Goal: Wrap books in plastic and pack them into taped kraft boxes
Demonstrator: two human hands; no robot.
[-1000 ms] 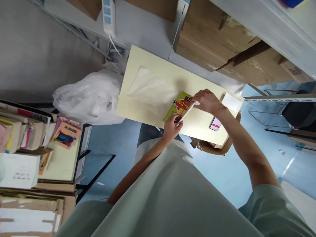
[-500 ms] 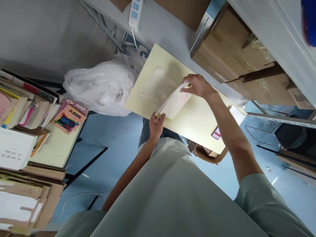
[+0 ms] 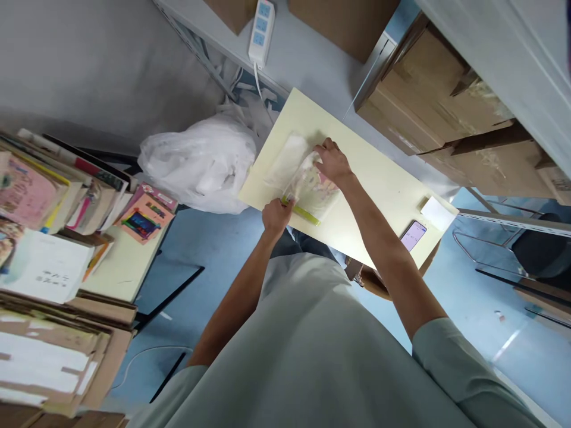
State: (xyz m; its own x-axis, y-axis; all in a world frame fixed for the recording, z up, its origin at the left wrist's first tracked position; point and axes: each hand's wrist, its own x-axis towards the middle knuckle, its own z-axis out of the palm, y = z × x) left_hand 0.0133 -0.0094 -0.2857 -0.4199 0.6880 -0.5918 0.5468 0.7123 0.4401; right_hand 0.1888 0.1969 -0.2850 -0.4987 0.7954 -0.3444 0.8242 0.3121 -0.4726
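Note:
A thin book with a colourful cover and a green edge lies on the cream table. Whitish translucent film covers part of it. At the book's lower left corner, my left hand is closed, thumb and fingers pinching the edge. My right hand has its fingers curled on the upper edge, where film and book meet; which layer they grip I cannot tell. Just left of the book a pale translucent sheet rests flat on the table.
A phone and a white card lie on the table's right end. White plastic bags bulge at its left. Stacked books stand further left. A power strip and cardboard boxes are beyond the table.
The book, seen as a pale curved sheet before, now lies flatter with its colourful cover showing. My right hand has moved left and lower over it. The phone is now uncovered by my arm.

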